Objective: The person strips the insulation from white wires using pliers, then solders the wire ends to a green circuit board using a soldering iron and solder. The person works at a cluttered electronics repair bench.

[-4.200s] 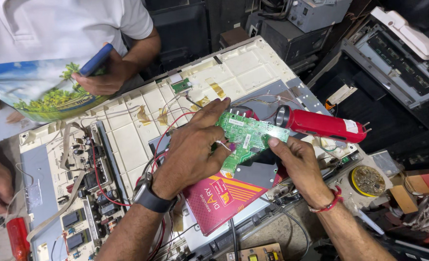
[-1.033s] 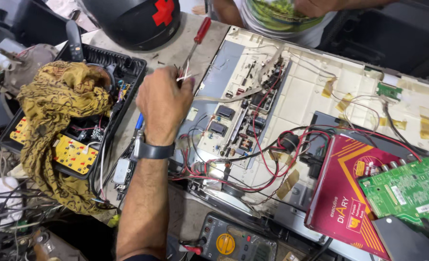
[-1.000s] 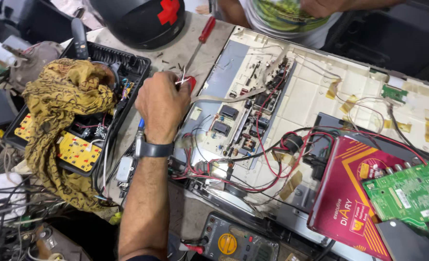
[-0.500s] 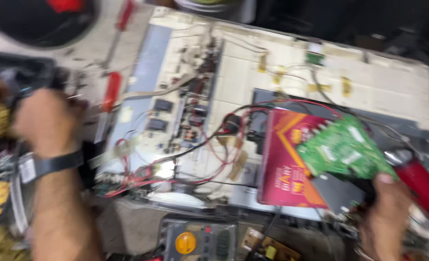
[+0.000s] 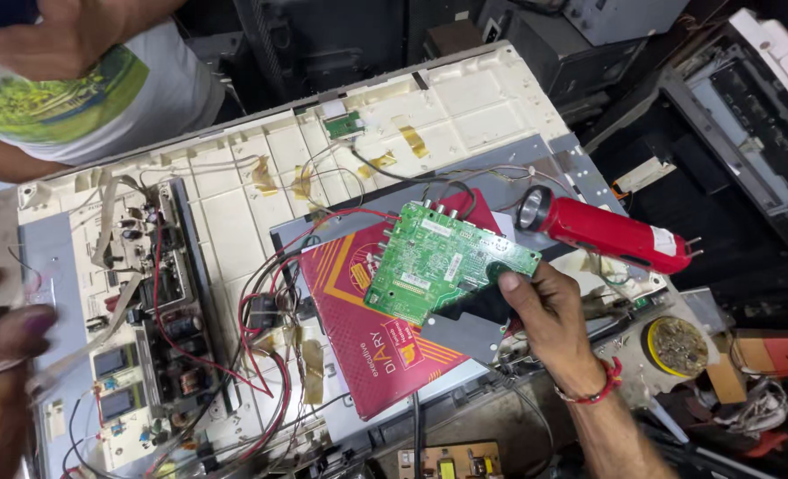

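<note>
Head cam, looking straight down. My right hand (image 5: 549,310) has its thumb pressed on the right corner of the green circuit board (image 5: 443,263), fingers tucked under it, so it's pinched onto that board. The board sits tilted on top of a red diary (image 5: 372,341), which lies on the opened back of a flat TV panel (image 5: 465,106). A red torch (image 5: 602,231) lies just beside my thumb, lens end towards the board. Red and black wires (image 5: 261,293) run from the board area over to the power board (image 5: 150,355) on the left. My left hand (image 5: 3,355) is at the left edge, blurred, can't tell if it's gripping anything. Someone in a white printed shirt (image 5: 101,98) stands across from me.
</note>
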